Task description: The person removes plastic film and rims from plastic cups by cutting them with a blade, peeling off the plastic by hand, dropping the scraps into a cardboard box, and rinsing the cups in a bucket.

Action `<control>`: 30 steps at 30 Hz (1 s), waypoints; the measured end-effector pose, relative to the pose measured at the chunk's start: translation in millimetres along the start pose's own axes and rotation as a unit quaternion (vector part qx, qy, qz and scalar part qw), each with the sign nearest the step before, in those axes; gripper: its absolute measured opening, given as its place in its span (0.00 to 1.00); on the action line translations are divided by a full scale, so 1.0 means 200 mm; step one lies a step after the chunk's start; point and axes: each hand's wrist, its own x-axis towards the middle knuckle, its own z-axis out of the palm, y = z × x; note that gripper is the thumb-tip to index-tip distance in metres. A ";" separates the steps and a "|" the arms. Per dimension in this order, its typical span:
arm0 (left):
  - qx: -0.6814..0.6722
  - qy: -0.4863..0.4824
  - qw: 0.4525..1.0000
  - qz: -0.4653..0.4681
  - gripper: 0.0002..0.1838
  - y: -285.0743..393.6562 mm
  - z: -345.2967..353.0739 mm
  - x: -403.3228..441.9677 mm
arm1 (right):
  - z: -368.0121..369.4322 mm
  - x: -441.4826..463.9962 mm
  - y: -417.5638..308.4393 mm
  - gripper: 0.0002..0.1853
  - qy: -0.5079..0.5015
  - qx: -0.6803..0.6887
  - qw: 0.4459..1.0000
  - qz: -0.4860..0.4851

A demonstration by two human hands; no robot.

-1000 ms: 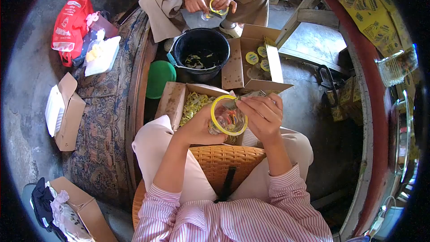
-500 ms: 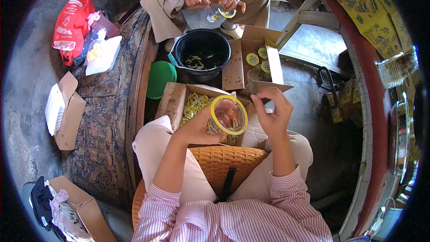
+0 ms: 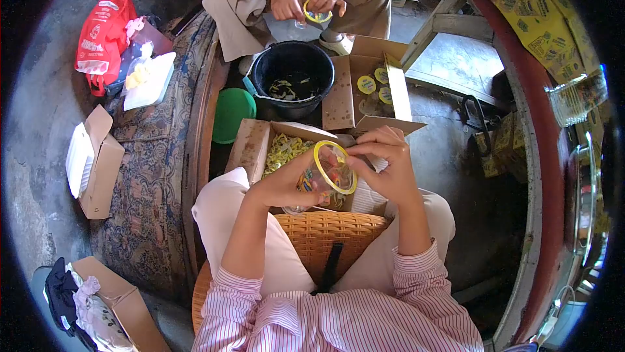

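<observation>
My left hand is wrapped around a clear plastic cup with a yellow rim and printed sides. The cup is tilted, its mouth facing up and to the right. At the right side of that rim is my right hand, its thumb and forefinger pinched together. What they grip is mostly hidden. Below the cup, a cardboard box holds a heap of yellow-green strips.
Opposite me, a person's hands hold another yellow-rimmed cup. Between us stand a black bucket with strips inside and an open carton with several lidded cups. A green lid lies left of the bucket.
My left hand has turned the cup so its mouth tips further right. My right hand has moved left and down onto the rim. The other person's cup has turned too.
</observation>
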 end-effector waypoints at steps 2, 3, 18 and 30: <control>0.052 0.012 0.998 -0.015 0.31 0.03 0.01 0.00 | 0.01 -0.01 0.01 0.06 -0.003 -0.013 1.000 0.005; 0.077 0.018 0.997 -0.022 0.31 0.04 0.02 0.00 | 0.02 -0.01 0.02 0.05 0.003 -0.019 1.000 0.014; 0.115 0.050 0.992 -0.030 0.31 0.00 0.01 0.01 | 0.08 -0.01 0.02 0.04 0.042 -0.129 0.990 0.019; -0.036 0.058 0.997 -0.023 0.32 -0.04 -0.08 -0.05 | 0.02 -0.02 0.05 0.07 0.002 -0.069 0.998 0.009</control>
